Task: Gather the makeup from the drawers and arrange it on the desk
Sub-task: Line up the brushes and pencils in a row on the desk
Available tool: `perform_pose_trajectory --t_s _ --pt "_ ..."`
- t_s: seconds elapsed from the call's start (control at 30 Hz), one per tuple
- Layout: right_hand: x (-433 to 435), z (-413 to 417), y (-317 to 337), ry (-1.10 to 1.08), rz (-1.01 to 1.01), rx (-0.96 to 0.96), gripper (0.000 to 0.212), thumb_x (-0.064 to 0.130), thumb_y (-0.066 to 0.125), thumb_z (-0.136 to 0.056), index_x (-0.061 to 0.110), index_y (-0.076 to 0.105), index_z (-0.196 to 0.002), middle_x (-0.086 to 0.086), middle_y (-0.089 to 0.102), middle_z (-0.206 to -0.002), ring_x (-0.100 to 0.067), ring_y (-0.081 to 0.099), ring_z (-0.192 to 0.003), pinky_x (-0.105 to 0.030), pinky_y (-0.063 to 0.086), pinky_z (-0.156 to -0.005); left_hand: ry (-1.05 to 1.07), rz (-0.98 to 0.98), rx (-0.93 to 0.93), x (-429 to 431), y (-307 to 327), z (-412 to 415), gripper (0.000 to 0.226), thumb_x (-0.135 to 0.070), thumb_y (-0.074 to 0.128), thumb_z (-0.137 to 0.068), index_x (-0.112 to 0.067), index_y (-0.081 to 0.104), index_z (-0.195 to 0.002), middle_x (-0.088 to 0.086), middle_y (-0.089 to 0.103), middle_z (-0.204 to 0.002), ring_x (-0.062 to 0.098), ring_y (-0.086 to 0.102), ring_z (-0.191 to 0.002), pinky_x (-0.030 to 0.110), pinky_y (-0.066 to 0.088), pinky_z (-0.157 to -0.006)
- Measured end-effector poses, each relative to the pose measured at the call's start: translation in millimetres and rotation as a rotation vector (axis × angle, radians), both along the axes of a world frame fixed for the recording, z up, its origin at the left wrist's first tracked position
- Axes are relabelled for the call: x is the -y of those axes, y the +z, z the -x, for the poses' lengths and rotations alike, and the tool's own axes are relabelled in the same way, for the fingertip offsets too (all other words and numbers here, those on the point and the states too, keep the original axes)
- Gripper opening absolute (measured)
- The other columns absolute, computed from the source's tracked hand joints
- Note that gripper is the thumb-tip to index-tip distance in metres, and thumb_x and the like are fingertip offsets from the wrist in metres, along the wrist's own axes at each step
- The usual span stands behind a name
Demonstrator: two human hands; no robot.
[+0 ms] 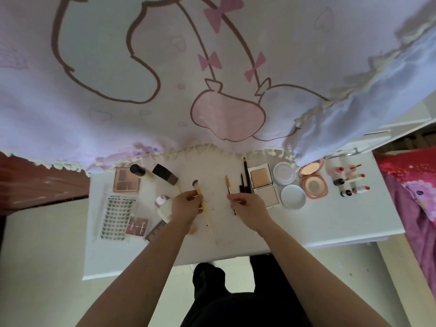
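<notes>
Makeup is spread over the white desk [330,223]. My left hand [186,205] grips a gold-handled brush [197,188] whose bristles point away from me. My right hand [247,204] pinches a thin brush [228,184] beside a row of dark pencils [245,175]. Two square powder compacts [262,178] lie right of the pencils, then white round jars [292,197], a pink round compact [315,186] and small lipsticks and bottles [351,182]. On the left lie an eyeshadow palette [126,180], two foundation bottles [165,174] and a lash tray [118,214].
A pale cloth with a pink cartoon print [212,79] hangs over the back of the desk. A dark wooden piece [35,178] stands at the left, a pink bedspread [412,197] at the right. My dark trousers [236,291] show below the desk edge.
</notes>
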State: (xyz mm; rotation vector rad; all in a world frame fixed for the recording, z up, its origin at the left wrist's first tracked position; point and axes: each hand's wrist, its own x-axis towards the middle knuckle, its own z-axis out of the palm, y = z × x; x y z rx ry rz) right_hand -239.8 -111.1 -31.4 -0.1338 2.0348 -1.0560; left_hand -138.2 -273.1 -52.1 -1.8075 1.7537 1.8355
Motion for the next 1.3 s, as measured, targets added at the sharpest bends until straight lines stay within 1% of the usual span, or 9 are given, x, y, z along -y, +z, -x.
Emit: perform_pose_trajectory --t_s 0.1,0.17,0.3,0.5,0.7,0.93,1.1,1.2,1.3 --pt "8.0 -4.4 -10.5 0.130 -0.090 -0.111 0.026 0.012 0.060 -0.091 0.024 0.077 -0.107 0.011 0.071 -0.096 -0.005 0.064 -0.085 -0.015 0.049 -0.081 -0.008 0.003 0.037 0.5 -9.0 -0.2 0.032 -0.017 0.070 -0.089 -0.008 0.067 -0.120 0.007 0.070 -0.095 0.020 0.066 -0.076 0.037 0.060 -0.082" --pt "15.4 -4.4 -17.1 0.195 -0.124 -0.148 0.024 0.013 0.064 -0.090 0.024 0.076 -0.108 0.009 0.073 -0.104 -0.007 0.064 -0.093 -0.021 0.050 -0.092 -0.010 0.019 0.054 0.7 -12.4 2.4 0.032 -0.018 0.074 -0.087 -0.009 0.066 -0.117 0.006 0.071 -0.094 0.020 0.068 -0.074 0.038 0.060 -0.082" --pt "25.4 -1.8 -25.8 0.224 -0.173 -0.190 0.026 0.013 0.065 -0.092 0.019 0.072 -0.116 0.006 0.069 -0.109 -0.006 0.059 -0.092 -0.014 0.042 -0.082 -0.042 0.055 0.072 0.5 -18.4 11.4 0.032 -0.020 0.077 -0.084 -0.008 0.068 -0.113 0.004 0.071 -0.091 0.020 0.071 -0.074 0.040 0.061 -0.079" --pt "21.3 1.2 -35.3 0.210 -0.188 -0.290 0.024 0.012 0.066 -0.090 0.017 0.073 -0.112 0.001 0.072 -0.109 -0.015 0.066 -0.100 -0.019 0.046 -0.089 -0.051 0.067 0.051 -7.7 -24.0 33.3 0.030 -0.019 0.078 -0.084 -0.009 0.069 -0.110 0.004 0.072 -0.093 0.019 0.071 -0.076 0.027 0.059 -0.070" --pt "15.0 4.6 -36.2 0.166 -0.178 -0.310 0.020 0.012 0.068 -0.088 0.015 0.072 -0.107 0.001 0.073 -0.103 -0.014 0.065 -0.093 -0.018 0.046 -0.084 -0.112 0.129 0.077 -12.5 -25.7 47.8 0.029 -0.023 0.079 -0.083 -0.012 0.071 -0.108 0.001 0.073 -0.092 0.018 0.072 -0.075 0.038 0.061 -0.078" --pt "10.9 -3.8 -35.6 0.236 -0.276 -0.290 0.016 0.018 0.070 -0.087 0.018 0.071 -0.102 0.002 0.071 -0.099 -0.016 0.065 -0.096 -0.025 0.049 -0.085 -0.145 0.122 0.092 -20.2 -21.2 35.2 0.027 -0.020 0.079 -0.082 -0.009 0.070 -0.105 0.003 0.072 -0.090 0.020 0.072 -0.073 0.036 0.061 -0.074" --pt "3.9 -10.7 -34.1 0.151 -0.319 -0.325 0.013 0.027 0.067 -0.089 0.020 0.072 -0.099 0.005 0.071 -0.094 -0.016 0.064 -0.093 -0.029 0.052 -0.081 -0.130 0.131 0.063 -29.6 -13.7 26.2 0.031 -0.035 0.074 -0.085 -0.013 0.071 -0.106 -0.002 0.073 -0.090 0.011 0.071 -0.066 0.037 0.062 -0.075" --pt "3.1 -14.8 -28.5 0.107 -0.311 -0.338 0.014 0.030 0.063 -0.091 0.022 0.071 -0.100 0.006 0.071 -0.093 -0.016 0.064 -0.092 -0.028 0.051 -0.079 -0.223 0.290 0.083 -26.0 1.6 11.9 0.023 -0.033 0.060 -0.095 -0.015 0.069 -0.107 -0.007 0.068 -0.091 0.011 0.066 -0.073 0.028 0.056 -0.067" --pt "14.0 -25.6 -24.0 0.180 -0.266 -0.341 0.017 0.031 0.061 -0.091 0.025 0.068 -0.105 0.008 0.071 -0.096 -0.016 0.065 -0.095 -0.029 0.052 -0.081 -0.387 0.585 0.077 -11.0 11.1 -15.8 0.017 -0.025 0.057 -0.095 -0.018 0.068 -0.106 -0.005 0.064 -0.102 0.012 0.059 -0.088 0.024 0.045 -0.074"
